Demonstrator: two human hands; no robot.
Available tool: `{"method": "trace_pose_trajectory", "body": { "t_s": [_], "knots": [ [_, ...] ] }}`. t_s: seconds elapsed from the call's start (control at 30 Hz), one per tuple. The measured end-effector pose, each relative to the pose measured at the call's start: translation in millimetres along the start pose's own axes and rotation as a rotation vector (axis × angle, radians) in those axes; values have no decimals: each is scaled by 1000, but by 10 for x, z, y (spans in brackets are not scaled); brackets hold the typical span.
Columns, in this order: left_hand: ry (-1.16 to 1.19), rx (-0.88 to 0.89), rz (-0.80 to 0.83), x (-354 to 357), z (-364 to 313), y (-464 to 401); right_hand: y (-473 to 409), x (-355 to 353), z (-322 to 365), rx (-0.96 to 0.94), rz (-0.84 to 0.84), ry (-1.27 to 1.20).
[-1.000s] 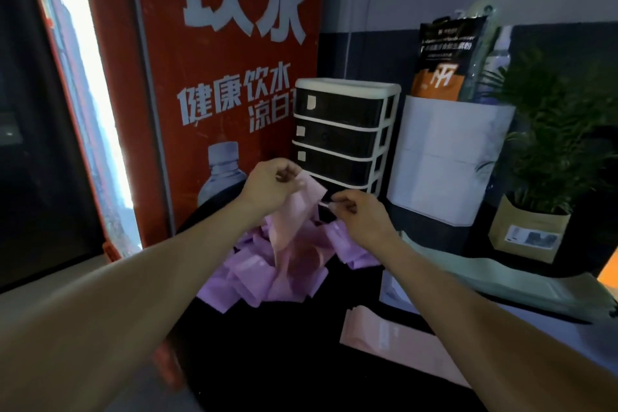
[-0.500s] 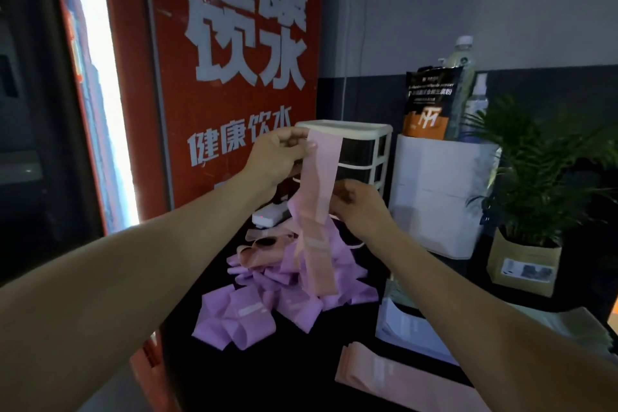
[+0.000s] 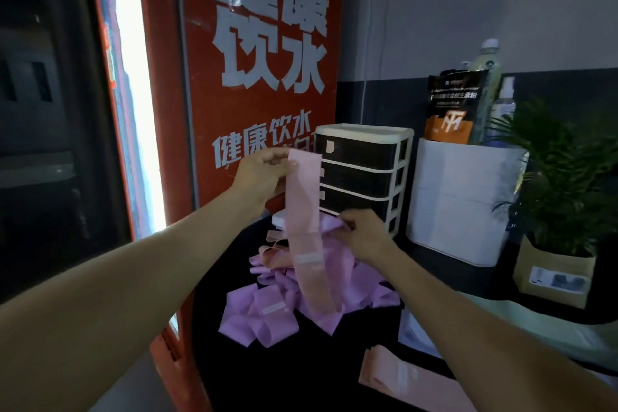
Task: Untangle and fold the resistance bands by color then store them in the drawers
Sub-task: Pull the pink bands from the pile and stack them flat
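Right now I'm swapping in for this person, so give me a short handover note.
Left hand pinches the top of a pink band, hanging free.
Right hand grips a purple band in the pile.
Done: one pink band folded flat near the table's front.
Left: fold the held band, untangle the pile, sort by color, store in the drawers, all shut.

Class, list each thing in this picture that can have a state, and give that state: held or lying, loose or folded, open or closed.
left hand: pinches the top of the pink band
pink band: lifted, hanging straight down
right hand: grips a purple band at the pile
purple bands: loose heap, tangled
folded pink band: lying flat
drawer unit: all drawers closed
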State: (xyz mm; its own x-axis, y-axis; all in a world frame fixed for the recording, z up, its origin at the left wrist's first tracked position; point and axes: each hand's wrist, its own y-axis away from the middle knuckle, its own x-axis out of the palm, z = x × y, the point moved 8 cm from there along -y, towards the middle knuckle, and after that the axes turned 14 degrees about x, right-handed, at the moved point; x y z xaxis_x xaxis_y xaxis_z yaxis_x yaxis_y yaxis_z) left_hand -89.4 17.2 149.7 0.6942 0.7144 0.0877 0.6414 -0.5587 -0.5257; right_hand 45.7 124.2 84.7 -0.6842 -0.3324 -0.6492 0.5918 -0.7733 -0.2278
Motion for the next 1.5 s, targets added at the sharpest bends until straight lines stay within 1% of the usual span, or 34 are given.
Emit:
{"method": "trace_pose_trajectory", "body": {
  "t_s": [0.17,0.27,0.37,0.47,0.57,0.63,0.73,0.83,0.93,1.03,1.1,1.2,1.23,1.3,1.37,1.4,1.47,1.5],
  "knots": [
    [-203,-73,-91,-432,309,41,-172,-337,199,-41,-67,-189],
    [-375,-89,-88,-637,478,65,-315,-489,238,-24,-138,-212],
    [-420,-122,-79,-749,630,83,-405,-618,302,-34,-193,-283],
    [-501,-106,-33,-776,700,68,-452,-649,339,-56,-186,-390],
    [-545,-78,12,-710,706,61,-485,-572,315,-34,-171,-434],
    [-560,-65,41,-645,714,53,-442,-586,370,-75,-193,-488],
    [-661,-59,80,-610,744,38,-378,-713,511,-135,-236,-586],
    [-800,-42,116,-631,790,21,-409,-843,573,-128,-274,-612],
    [-931,-6,199,-628,791,21,-442,-937,559,-128,-328,-603],
    [-1019,15,260,-625,779,49,-481,-981,460,-83,-365,-628],
    [-1042,25,270,-606,752,57,-491,-954,378,-45,-376,-613],
    [-964,2,223,-569,672,46,-464,-923,306,-44,-380,-562],
    [-896,-12,194,-565,645,35,-463,-910,274,-36,-367,-544],
    [-666,-54,101,-570,573,30,-471,-849,199,-14,-319,-466],
    [-407,-102,18,-546,491,57,-476,-693,87,13,-211,-344],
    [-300,-122,-2,-509,449,68,-479,-581,25,27,-146,-237],
    [-133,-136,-16,-408,323,84,-474,-349,-110,54,-26,-7],
    [-78,-136,-22,-367,247,86,-468,-274,-170,74,12,38]
  ]
}}
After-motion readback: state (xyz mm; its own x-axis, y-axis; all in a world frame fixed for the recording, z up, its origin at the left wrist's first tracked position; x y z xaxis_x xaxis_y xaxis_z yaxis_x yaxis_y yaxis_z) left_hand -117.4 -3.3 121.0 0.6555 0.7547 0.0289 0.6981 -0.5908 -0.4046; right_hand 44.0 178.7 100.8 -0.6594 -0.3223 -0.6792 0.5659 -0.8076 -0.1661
